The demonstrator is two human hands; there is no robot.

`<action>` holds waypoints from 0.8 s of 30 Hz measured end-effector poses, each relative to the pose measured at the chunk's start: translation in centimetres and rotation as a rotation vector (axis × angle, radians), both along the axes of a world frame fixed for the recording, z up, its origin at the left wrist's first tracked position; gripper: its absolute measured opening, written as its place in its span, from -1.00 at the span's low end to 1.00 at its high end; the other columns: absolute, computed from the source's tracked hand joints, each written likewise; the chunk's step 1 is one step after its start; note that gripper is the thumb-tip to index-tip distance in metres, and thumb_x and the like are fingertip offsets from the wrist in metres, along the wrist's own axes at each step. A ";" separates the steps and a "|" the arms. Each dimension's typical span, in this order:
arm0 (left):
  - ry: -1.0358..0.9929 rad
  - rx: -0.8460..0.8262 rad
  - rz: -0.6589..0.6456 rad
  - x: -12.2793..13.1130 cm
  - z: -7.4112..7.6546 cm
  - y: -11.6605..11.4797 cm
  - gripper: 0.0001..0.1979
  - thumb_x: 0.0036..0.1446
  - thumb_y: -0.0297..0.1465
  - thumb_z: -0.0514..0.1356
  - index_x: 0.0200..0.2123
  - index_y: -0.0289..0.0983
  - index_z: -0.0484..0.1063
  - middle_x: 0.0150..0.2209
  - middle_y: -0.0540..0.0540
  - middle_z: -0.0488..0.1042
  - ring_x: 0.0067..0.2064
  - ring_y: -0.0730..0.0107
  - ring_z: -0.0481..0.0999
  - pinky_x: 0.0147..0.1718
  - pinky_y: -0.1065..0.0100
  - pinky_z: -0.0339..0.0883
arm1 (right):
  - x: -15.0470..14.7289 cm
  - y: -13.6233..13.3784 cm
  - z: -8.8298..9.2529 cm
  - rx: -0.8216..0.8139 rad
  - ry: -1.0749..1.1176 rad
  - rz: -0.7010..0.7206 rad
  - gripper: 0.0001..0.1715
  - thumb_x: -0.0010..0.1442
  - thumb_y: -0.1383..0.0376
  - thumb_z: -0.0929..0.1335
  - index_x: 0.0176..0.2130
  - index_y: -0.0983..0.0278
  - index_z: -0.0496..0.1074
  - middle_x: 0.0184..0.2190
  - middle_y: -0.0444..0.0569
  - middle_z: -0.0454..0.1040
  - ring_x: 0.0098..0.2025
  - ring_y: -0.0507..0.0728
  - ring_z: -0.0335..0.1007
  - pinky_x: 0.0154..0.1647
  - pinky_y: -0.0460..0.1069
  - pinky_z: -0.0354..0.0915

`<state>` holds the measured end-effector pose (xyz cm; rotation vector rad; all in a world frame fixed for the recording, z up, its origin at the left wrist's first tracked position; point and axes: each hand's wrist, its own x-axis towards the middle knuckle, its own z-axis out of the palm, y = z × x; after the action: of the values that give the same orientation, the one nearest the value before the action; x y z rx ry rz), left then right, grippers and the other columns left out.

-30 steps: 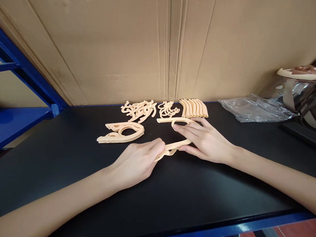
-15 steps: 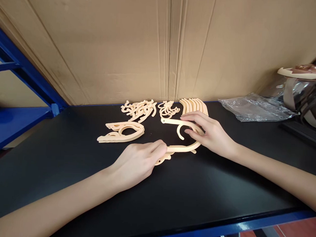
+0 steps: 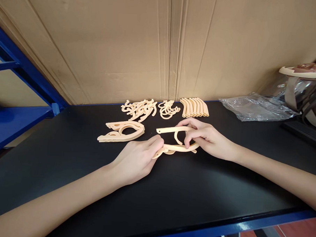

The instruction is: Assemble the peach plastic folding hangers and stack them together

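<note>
A cream folding hanger [image 3: 177,147] is held low over the black table between my two hands. My left hand [image 3: 137,159] is closed around its left end, hiding part of it. My right hand [image 3: 209,138] grips the curved right side, thumb and fingers bent around it. Its upper arm [image 3: 168,130] points left with a small hole at the tip, and a curved hook [image 3: 177,137] shows between the arms. To the left, folded hangers [image 3: 117,138] lie stacked on the table.
Along the back lie a loose pile of cream hanger pieces [image 3: 140,109], a heap of hooks [image 3: 166,116] and a row of curved arms [image 3: 195,108]. A clear plastic bag [image 3: 255,107] rests at the back right. Cardboard [image 3: 111,43] stands behind the table [image 3: 196,197].
My right hand has closed more around the hanger, its fingers curling in. The upper arm and hook have shifted left and down, nearer the lower arm. My left hand has moved slightly.
</note>
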<state>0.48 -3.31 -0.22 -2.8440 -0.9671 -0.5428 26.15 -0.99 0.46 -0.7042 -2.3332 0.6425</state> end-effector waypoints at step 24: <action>-0.091 -0.137 0.109 0.4 1.2 -0.6 -0.72 0.38 -0.30 -0.17 -0.30 -0.25 0.23 -0.33 -0.02 0.32 -0.43 0.43 0.35 -0.50 0.40 0.14 | 0.1 -0.2 0.0 0.043 -0.194 -0.104 -0.67 0.15 0.03 0.40 -0.40 0.25 0.46 -0.23 -0.06 0.21 -0.27 0.04 0.29 -0.31 -0.04 0.42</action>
<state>0.84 -3.92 0.99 -2.8840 -1.2116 -0.6223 26.26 -1.24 0.44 -0.8967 -2.4592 0.4949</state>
